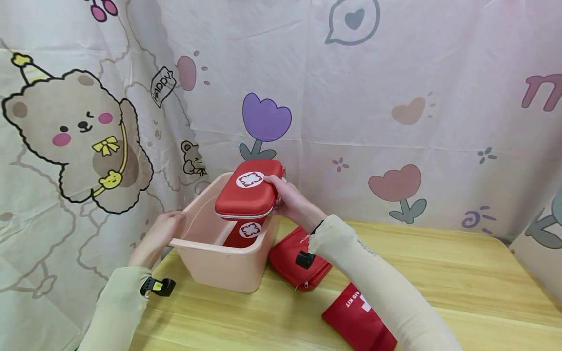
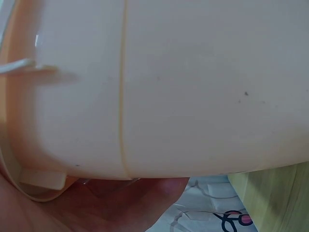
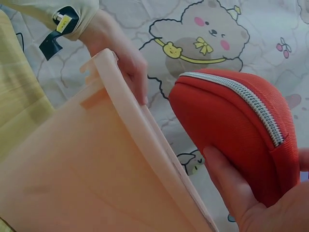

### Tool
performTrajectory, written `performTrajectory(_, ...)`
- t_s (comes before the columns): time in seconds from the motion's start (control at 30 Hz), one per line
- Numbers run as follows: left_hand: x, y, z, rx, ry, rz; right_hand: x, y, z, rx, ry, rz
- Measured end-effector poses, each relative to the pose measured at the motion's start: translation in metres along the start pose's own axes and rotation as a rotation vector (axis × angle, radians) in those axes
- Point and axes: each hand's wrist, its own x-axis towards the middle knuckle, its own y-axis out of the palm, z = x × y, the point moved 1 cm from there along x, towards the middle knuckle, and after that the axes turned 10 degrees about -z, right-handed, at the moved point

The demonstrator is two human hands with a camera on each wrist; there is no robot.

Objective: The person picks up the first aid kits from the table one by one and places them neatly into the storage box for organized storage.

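Observation:
A pale pink plastic bin [image 1: 219, 270] stands at the left of the table. My left hand [image 1: 162, 233] grips its left rim; in the left wrist view the fingers [image 2: 140, 198] lie along the outside of its wall. Over the bin's opening, my right hand [image 1: 293, 199] holds a red zippered first-aid case [image 1: 239, 200] by its right side, tilted, its round white emblem facing up. The right wrist view shows the silver zipper on the case [image 3: 231, 125], with thumb and fingers on either side. Inside the bin, partly hidden below it, is another red item [image 1: 237, 236] with a similar emblem.
A red first-aid pouch [image 1: 285, 258] lies against the bin's right side, partly covered by the right wrist camera. Nearer, a flat red kit pouch [image 1: 357, 324] with a white cross sits partly under the right sleeve. A printed curtain [image 1: 347, 131] hangs behind the wooden table [image 1: 452, 273].

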Motion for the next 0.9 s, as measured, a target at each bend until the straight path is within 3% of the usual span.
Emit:
performTrajectory(0.4,0.000,0.001,0.004,0.006,-0.009,-0.012,0.013,0.024,-0.005,-0.002,0.025,0.018)
performTrajectory(0.73,0.000,0.002,0.003,-0.026,-0.027,-0.012,0.021,0.047,0.001,0.096,0.156,0.024)
performTrajectory(0.9,0.000,0.000,0.001,-0.025,-0.030,-0.013,0.024,0.055,0.002,0.080,0.169,0.012)
